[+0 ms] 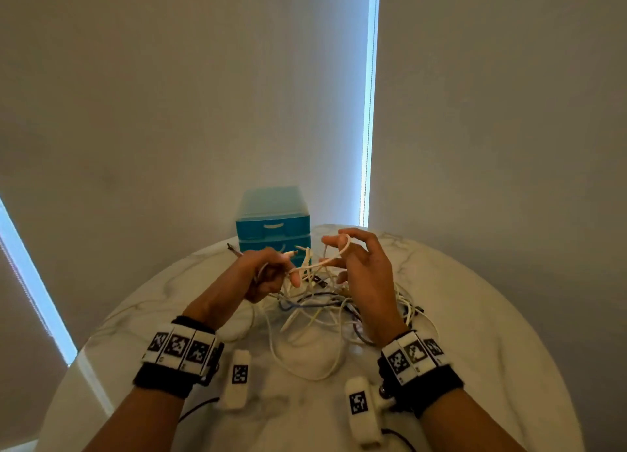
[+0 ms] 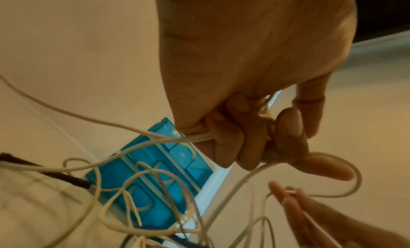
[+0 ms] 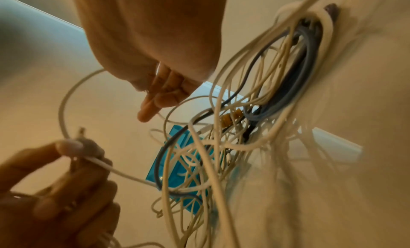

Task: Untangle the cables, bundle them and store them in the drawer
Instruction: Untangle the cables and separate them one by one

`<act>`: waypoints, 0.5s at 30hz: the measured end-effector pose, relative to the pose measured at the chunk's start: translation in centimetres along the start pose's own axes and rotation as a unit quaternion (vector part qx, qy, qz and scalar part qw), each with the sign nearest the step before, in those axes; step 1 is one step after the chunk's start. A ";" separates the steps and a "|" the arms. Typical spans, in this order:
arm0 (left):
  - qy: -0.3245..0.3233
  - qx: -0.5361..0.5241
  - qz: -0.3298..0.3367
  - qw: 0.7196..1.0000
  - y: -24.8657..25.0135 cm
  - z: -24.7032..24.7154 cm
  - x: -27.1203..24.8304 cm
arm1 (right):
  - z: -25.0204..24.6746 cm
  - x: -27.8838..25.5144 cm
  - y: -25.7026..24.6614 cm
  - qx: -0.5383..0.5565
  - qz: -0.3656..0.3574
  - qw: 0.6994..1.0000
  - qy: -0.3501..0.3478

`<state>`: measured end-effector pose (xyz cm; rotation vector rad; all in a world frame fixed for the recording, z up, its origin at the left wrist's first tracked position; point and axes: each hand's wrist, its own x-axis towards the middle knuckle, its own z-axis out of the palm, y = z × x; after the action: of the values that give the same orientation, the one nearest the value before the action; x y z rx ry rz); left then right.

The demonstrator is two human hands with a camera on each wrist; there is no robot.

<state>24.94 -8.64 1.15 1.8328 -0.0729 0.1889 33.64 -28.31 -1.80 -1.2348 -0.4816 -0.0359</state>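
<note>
A few white cable strands are gripped in the left hand, whose fingers are curled round them in a fist, with the thumb pressed over the top; a plug end sticks out past the knuckles toward the far edge of the table. A single white cable is stretched from that fist across to the right hand, where it is looped over the raised forefinger and pinched lightly against the thumb, the other fingers being held loosely extended. Both hands are raised above the table, close together but not touching.

Beneath and between them, the tangle of cables is spread over the middle of the round marble table: mostly white strands, with 1 or more blue-grey ones and a few dark ones knotted through. Loose white loops are trailed from the heap toward the near edge. Some strands are lifted off the surface by the hands; how many is not clear.

At the far edge of the table, just behind the hands, the blue drawer unit is stood, with 2 drawer fronts visible, the upper one closed; the lower front is partly hidden by the hands.

Marker-patterned bands are worn on both wrists, and a small white camera pod is hung below each.
</note>
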 end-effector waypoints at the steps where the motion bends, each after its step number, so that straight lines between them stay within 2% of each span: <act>1: 0.016 0.008 -0.024 1.000 -0.1 0.0 0.1 | -0.1 0.0 -0.4 0.046 0.017 0.999 -0.015; 4: 0.083 0.076 -0.053 0.992 -0.7 0.1 0.3 | 0.0 0.1 -1.1 0.205 0.093 0.973 -0.049; 8: 0.135 0.173 -0.036 0.975 -2.3 -0.8 0.6 | -0.3 0.7 -0.6 0.257 0.111 0.959 -0.029; 10: 0.150 0.152 -0.023 0.977 -2.6 -1.1 0.7 | -0.6 1.1 -0.1 0.235 0.108 0.964 -0.058; 13: 0.178 0.076 0.011 0.981 -2.6 -0.9 0.9 | -0.6 0.7 1.0 0.126 0.109 0.975 -0.148; 15: 0.172 0.060 0.008 0.983 -2.7 -0.6 0.9 | -0.1 0.2 1.7 0.090 0.117 0.972 -0.183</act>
<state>26.19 -7.26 -1.05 1.8934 0.1700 0.5275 34.37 -27.80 -3.25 -1.1136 -0.6398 0.4345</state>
